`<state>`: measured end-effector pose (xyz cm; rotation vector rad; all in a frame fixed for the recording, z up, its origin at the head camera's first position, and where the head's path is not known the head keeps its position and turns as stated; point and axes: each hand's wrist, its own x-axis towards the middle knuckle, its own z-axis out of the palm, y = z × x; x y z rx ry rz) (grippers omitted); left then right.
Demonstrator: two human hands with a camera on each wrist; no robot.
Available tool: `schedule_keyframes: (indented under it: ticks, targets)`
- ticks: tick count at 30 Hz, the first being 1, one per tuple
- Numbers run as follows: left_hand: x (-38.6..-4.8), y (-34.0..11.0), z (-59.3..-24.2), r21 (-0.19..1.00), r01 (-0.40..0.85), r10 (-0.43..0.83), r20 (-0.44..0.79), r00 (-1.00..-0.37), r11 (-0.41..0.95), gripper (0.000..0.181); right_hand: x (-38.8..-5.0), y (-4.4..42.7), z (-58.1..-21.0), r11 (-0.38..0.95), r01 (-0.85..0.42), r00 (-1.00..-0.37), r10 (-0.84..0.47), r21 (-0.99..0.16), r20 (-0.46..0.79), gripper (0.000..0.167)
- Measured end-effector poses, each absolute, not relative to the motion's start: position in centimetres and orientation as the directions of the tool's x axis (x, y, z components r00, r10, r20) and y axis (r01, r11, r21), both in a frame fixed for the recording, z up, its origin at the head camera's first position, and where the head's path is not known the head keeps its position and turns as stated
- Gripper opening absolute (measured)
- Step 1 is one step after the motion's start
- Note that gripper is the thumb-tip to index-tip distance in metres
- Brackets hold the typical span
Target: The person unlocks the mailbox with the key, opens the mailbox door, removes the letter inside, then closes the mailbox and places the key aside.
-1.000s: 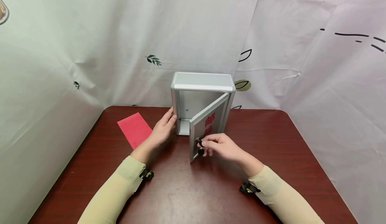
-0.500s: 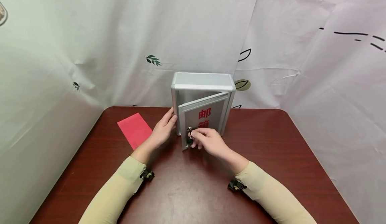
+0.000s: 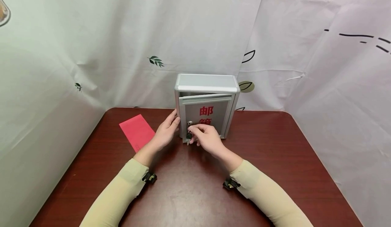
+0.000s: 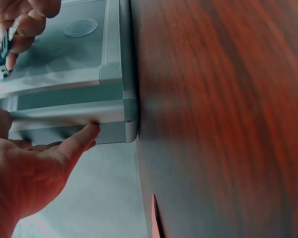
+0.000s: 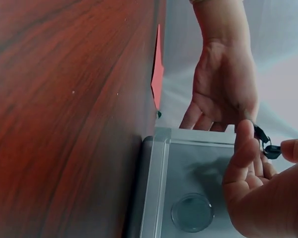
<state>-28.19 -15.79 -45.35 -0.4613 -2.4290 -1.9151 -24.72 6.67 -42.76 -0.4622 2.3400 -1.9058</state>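
A silver-grey metal mailbox (image 3: 207, 82) with red characters on its door (image 3: 221, 115) stands upright on the table. The door is slightly ajar, leaving a narrow dark gap at the top and left. My left hand (image 3: 165, 132) lies against the box's left side, fingers extended along it in the left wrist view. With thumb and fingers my right hand (image 3: 209, 140) pinches a black-headed key (image 5: 273, 151) at the door's lock (image 3: 190, 123). A second key (image 3: 189, 136) dangles below, beside those fingers. The key's blade at the lock is hidden.
A red envelope (image 3: 137, 132) lies flat on the dark reddish-brown table (image 3: 189, 200), left of the mailbox and partly behind my left forearm. White printed curtains (image 3: 198, 33) enclose the table at the back and sides. A clear round disc (image 5: 192, 212) sits low on the door.
The mailbox door has swung from wide ajar to nearly closed, my right hand moving left and away from me with it. My left hand has stayed at the box's side.
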Motion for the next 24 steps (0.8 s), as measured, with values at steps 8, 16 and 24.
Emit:
schedule_keyframes:
  ticks: [8,16,24]
  targets:
    - [-28.3,-15.8,-45.7,0.949,0.239,0.216,0.194,-0.957,0.206,0.06,-25.4,5.7,-43.1,0.189,-0.176,-0.967,-0.219,-0.966,0.133,0.033]
    - [-28.2,-15.6,-45.6,0.95,0.242,0.218,0.198,-0.956,0.198,0.06,-25.5,5.2,-42.9,0.188,-0.187,-0.971,-0.184,-0.964,0.152,0.034]
    - [-28.0,-15.5,-45.4,0.953,0.239,0.217,0.197,-0.956,0.186,0.06,-25.6,5.0,-42.7,0.185,-0.172,-0.975,-0.173,-0.968,0.14,0.034]
